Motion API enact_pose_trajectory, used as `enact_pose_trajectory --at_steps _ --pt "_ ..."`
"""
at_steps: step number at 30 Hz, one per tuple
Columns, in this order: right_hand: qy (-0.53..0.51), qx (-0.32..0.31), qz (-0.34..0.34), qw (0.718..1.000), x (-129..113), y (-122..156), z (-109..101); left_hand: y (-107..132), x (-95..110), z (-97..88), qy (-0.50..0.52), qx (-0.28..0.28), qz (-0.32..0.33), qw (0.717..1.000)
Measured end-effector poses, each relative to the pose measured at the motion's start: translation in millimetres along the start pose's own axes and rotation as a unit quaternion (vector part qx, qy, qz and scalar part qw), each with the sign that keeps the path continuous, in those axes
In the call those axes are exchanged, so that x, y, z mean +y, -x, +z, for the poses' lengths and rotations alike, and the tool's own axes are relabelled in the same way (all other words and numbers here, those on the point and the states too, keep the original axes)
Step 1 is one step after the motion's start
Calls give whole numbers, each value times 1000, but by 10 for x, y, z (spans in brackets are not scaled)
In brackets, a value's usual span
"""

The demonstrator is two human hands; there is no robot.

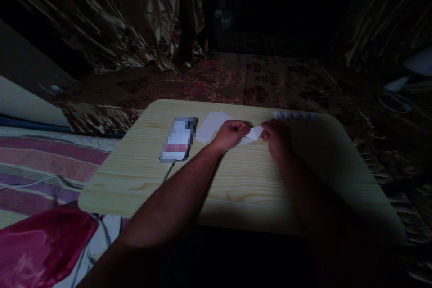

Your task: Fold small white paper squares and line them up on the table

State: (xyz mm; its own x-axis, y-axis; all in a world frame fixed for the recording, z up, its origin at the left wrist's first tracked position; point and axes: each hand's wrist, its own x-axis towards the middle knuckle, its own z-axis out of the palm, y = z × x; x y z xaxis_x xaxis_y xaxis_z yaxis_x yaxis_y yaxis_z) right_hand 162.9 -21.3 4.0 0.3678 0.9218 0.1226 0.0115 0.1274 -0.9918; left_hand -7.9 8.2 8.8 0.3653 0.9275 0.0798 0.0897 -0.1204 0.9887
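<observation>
A small white piece of paper [254,133], with a folded slanting edge, is held between my two hands above the wooden table. My left hand [230,135] pinches its left side between thumb and fingers. On its right corner, my right hand [275,135] closes with curled fingers. Just left of my left hand lies a stack of white paper sheets [209,127], slightly fanned. Behind my right hand, several small folded paper pieces [297,115] stand in a row near the table's far edge; shadow blurs their exact shape.
A phone [178,139], its screen blurred out, lies on the left of the table [135,180] with a white cable [168,173] running off the near edge. Patterned curtains [151,13] hang behind. A striped bed [50,157] and a shiny red bag [43,247] are at left.
</observation>
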Motion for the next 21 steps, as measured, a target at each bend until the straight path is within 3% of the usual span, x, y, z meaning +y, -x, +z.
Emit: enact_pose_trajectory --at_steps 8,21 --pt "-40 13 -19 999 -58 24 23 -15 -28 31 35 38 -11 999" --pt "118 -22 -38 992 -14 50 -23 -26 -51 45 75 59 -18 995"
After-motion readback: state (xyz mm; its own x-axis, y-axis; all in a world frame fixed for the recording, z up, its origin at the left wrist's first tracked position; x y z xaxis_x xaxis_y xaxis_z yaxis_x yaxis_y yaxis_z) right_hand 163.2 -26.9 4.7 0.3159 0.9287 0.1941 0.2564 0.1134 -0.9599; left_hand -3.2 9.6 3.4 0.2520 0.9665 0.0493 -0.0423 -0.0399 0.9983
